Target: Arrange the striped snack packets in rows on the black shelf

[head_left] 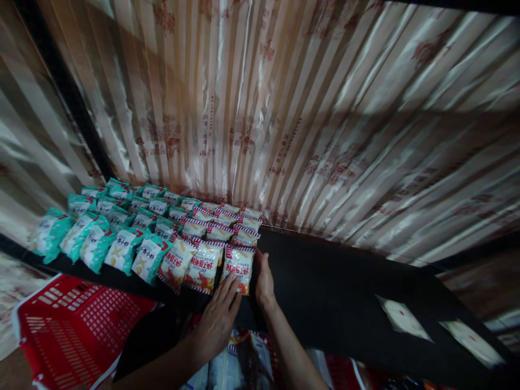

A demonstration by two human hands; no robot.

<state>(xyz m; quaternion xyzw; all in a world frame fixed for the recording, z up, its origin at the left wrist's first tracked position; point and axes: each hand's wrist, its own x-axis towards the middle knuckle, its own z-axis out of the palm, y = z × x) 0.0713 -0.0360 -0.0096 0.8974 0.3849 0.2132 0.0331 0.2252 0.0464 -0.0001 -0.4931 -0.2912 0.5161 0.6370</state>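
At the left, here's a packed block of teal-and-white snack bags (pixel 96 246), 5 across the front row, puffed and leaning! Lower left, there's a red plastic shopping basket (pixel 73 330), its walls full of slots and holes. Up behind, glossy striped sheeting (pixel 252 92) fills the background, dark-red floral prints across it, with a black post (pixel 60 81) slanting at upper left. Over on the right, 2 flat pale packets (pixel 404 318) lie near each other, a small red mark on each.
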